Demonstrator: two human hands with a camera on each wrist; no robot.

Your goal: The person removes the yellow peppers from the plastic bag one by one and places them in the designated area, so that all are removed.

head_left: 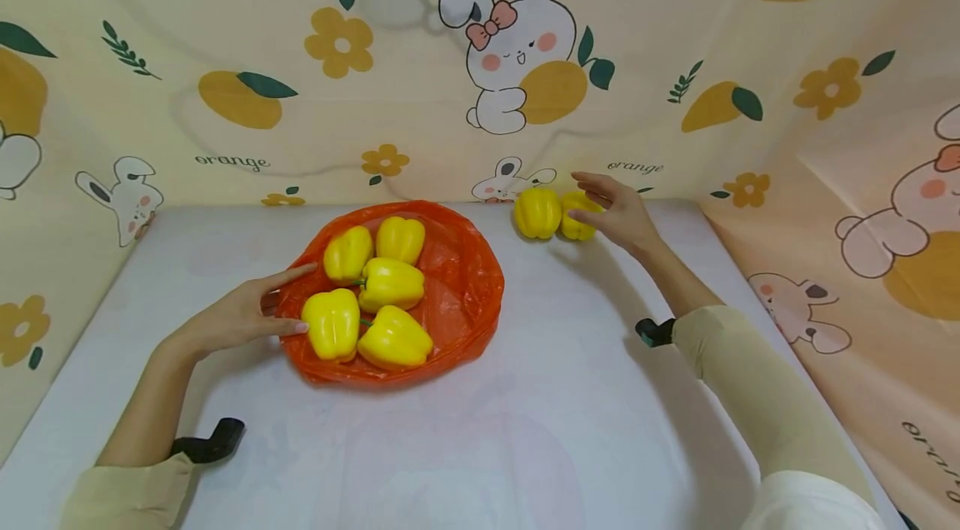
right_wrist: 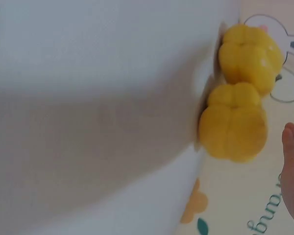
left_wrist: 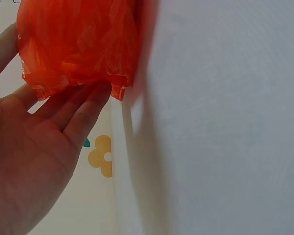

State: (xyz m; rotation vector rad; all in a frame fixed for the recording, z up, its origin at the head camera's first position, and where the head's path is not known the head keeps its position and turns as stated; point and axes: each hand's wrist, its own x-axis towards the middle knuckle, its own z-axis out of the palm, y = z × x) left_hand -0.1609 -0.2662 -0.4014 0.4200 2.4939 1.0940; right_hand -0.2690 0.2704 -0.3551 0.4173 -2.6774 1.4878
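Note:
A red plastic bag lies spread open on the table with several yellow bell peppers inside. At its left side is my left hand, fingers and thumb extended against the plastic. In the left wrist view, the fingers of the left hand reach behind the hanging red bag. Two more bell peppers stand side by side at the back: a left one and a right one. My right hand hovers around the right pepper, thumb and fingers spread; the right wrist view shows them apart from it.
A patterned cloth with rabbits and oranges hangs behind the table and along its sides. The white tabletop stretches in front of the bag. Each wrist wears a black device, one on the left and one on the right.

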